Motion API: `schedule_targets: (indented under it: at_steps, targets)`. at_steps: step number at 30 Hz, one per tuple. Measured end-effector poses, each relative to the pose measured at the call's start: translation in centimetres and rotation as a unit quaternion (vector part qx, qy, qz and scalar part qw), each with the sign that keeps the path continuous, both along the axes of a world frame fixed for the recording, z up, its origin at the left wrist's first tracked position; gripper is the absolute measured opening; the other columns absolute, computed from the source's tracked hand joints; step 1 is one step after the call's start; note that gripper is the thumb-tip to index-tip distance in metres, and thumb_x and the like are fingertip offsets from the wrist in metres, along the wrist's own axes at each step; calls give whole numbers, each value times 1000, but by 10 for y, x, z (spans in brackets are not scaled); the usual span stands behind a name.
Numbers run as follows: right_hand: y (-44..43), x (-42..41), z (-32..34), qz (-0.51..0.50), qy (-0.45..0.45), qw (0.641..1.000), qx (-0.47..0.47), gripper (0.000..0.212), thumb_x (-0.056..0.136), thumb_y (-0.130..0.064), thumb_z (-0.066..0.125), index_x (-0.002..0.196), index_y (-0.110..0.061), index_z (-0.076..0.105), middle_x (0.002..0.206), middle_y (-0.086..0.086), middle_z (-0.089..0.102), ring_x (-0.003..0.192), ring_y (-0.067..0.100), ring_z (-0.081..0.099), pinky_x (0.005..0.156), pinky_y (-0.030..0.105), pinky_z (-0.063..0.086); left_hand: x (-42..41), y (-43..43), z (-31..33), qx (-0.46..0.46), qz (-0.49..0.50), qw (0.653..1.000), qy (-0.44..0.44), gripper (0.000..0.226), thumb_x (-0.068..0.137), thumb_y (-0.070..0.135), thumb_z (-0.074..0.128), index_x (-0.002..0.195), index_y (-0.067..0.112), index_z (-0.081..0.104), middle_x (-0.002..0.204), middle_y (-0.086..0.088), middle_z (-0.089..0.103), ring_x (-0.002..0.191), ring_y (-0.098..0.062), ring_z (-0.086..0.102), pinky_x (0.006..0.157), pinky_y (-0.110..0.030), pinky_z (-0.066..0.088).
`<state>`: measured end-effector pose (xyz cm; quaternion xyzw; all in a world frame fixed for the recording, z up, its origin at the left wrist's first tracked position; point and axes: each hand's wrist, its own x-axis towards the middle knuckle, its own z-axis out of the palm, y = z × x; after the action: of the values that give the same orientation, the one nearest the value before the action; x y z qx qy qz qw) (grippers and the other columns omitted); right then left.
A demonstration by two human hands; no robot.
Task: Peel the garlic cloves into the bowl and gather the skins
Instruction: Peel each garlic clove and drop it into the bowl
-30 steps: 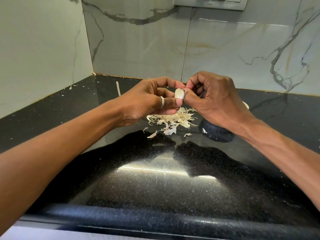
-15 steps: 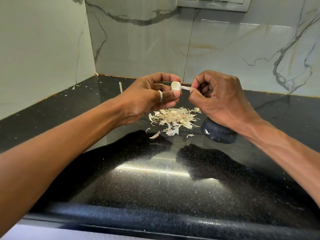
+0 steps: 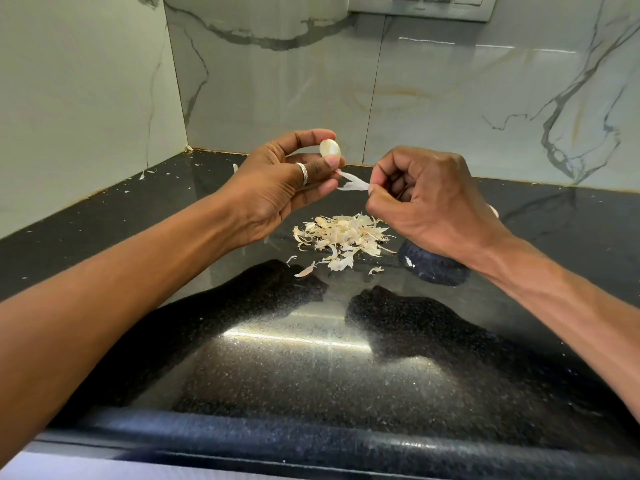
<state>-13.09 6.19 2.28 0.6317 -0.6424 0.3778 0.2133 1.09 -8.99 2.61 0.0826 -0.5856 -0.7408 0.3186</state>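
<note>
Glossy speckled stone counter (image 3: 311, 368), papery skins (image 3: 341, 237)

- hands pulled apart; earlier touching at garlic clove (image 3: 330, 148)
- right hand (image 3: 424, 199) moved away and down, now pinching torn-off skin strip (image 3: 353, 183)
- clove in left hand (image 3: 277, 188) now bare, raised slightly

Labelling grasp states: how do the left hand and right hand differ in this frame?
1. The left hand pinches a garlic clove; the right hand pinches a loose strip of skin.
2. The left hand's fingers arch loosely, palm in view; the right hand is curled tight, back in view.
3. The left hand wears a ring; none shows on the right hand.
Shared: both are raised above the counter, near the pile of skins.
</note>
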Motion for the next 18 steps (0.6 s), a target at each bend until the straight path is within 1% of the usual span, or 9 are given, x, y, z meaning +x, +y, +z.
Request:
schedule_targets:
  at_steps: [6, 10, 14, 18]
  targets:
    - [2, 0, 1, 15, 3, 1000, 6, 15, 82, -30, 62, 80, -16, 68, 70, -10, 65, 57, 2, 58, 58, 20, 54, 1, -1, 2, -3, 31, 1000, -6, 37, 87, 1, 70, 121, 14, 67, 108, -12, 75, 87, -16, 73, 70, -23, 60]
    - [1, -3, -1, 13, 4, 1000, 9, 7, 84, -20, 67, 83, -15, 71, 72, -11, 66, 58, 1, 58, 58, 21, 54, 0, 0, 0, -21, 24, 999, -22, 40, 87, 0, 70, 124, 14, 67, 116, -15, 73, 91, -17, 74, 71, -23, 60]
    - [0, -5, -3, 6, 7, 1000, 10, 8, 86, -18, 67, 87, -14, 74, 75, -12, 67, 61, 0, 60, 60, 21, 55, 1, 0, 0, -38, 17, 999, -30, 42, 88, -1, 69, 126, 15, 67, 115, -14, 74, 95, -17, 74, 73, -24, 60]
    - [1, -5, -3, 1, 9, 1000, 13, 3, 88, -18, 73, 86, -16, 72, 75, -13, 67, 61, 0, 61, 62, 19, 55, 1, 1, 0, -50, 10, 998, -41, 41, 90, -3, 67, 126, 16, 66, 114, -12, 75, 98, -19, 74, 75, -26, 60]
